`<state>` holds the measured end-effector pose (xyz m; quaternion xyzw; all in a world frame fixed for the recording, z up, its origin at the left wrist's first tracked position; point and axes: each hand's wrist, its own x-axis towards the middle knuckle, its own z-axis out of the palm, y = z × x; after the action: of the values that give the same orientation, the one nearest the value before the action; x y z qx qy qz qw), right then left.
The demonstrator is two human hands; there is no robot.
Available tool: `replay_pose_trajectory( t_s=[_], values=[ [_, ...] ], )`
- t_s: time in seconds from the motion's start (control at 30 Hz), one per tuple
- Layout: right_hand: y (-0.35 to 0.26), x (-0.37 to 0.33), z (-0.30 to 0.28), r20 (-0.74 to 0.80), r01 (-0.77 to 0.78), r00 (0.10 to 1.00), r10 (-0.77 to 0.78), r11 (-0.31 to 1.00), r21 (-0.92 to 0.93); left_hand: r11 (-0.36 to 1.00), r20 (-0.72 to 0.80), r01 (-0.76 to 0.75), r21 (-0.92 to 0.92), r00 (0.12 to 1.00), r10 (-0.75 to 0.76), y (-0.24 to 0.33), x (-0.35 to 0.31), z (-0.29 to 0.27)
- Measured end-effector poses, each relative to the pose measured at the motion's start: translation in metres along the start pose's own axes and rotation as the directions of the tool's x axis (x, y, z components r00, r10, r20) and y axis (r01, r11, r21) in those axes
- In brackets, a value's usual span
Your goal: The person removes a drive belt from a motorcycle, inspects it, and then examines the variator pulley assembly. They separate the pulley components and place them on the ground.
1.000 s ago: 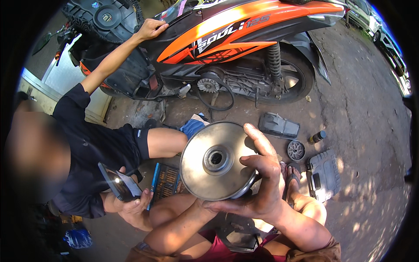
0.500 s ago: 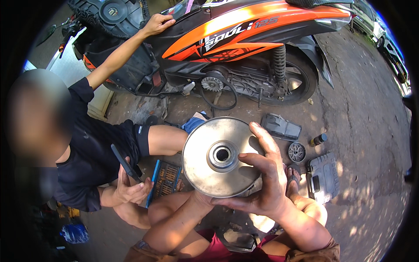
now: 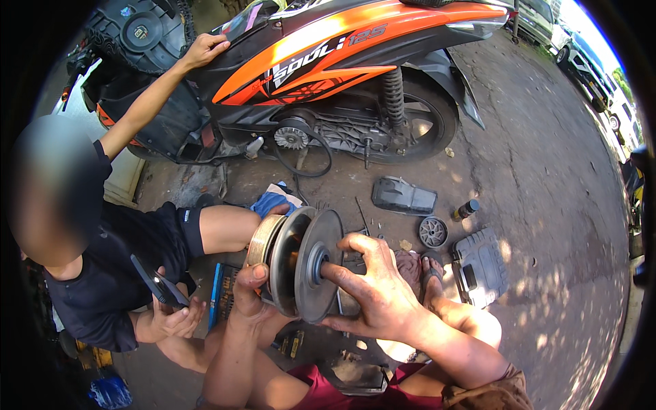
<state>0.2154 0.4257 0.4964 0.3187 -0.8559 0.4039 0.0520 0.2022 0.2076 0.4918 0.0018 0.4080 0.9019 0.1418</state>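
Observation:
I hold a scooter clutch pulley (image 3: 314, 236) in both hands, tilted on edge so the gap between its two metal discs shows. My left hand (image 3: 251, 297) is closed round its ringed, brass-toned drum end, with the thumb on the outside; the other fingers are mostly hidden behind it. From the right, my right hand (image 3: 383, 294) grips the near disc. One finger of it reaches into the hub's central hole, another lies by the upper rim, and the thumb is below. Beyond stands an orange and black scooter (image 3: 301, 72) with a loose drive belt (image 3: 329, 160) at its open side.
A co-worker (image 3: 130, 266) sits at left, one hand on the scooter, the other holding a phone (image 3: 156, 281). On the ground lie a black cover (image 3: 403, 195), a round spoked part (image 3: 432, 232), a dark bottle (image 3: 467, 209), a grey case (image 3: 480, 266) and a blue-edged tool tray (image 3: 217, 294).
The pulley has turned from face-up to on edge, showing its second disc and drum. My left hand has come round to the drum; a right finger now enters the hub. The view has shifted right.

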Motion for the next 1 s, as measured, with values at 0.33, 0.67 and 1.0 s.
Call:
replay_pose_trajectory(
  t_s=[0.33, 0.67, 1.0],
  values=[
    [0.015, -0.011, 0.003, 0.351, -0.395, 0.918, 0.186, 0.509, 0.764, 0.918, 0.046, -0.114, 0.38, 0.993, 0.104, -0.001, 0.004, 0.007],
    [0.026, -0.021, -0.014, 0.466, -0.392, 0.882, 0.064, 0.648, 0.653, 0.957, 0.007, -0.027, 0.287, 1.0, 0.026, -0.007, 0.002, 0.015],
    [0.032, -0.02, -0.019, 0.46, -0.328, 0.885, 0.078, 0.804, 0.496, 0.959, -0.079, 0.028, 0.283, 0.997, -0.005, -0.012, 0.003, 0.03]
  ],
)
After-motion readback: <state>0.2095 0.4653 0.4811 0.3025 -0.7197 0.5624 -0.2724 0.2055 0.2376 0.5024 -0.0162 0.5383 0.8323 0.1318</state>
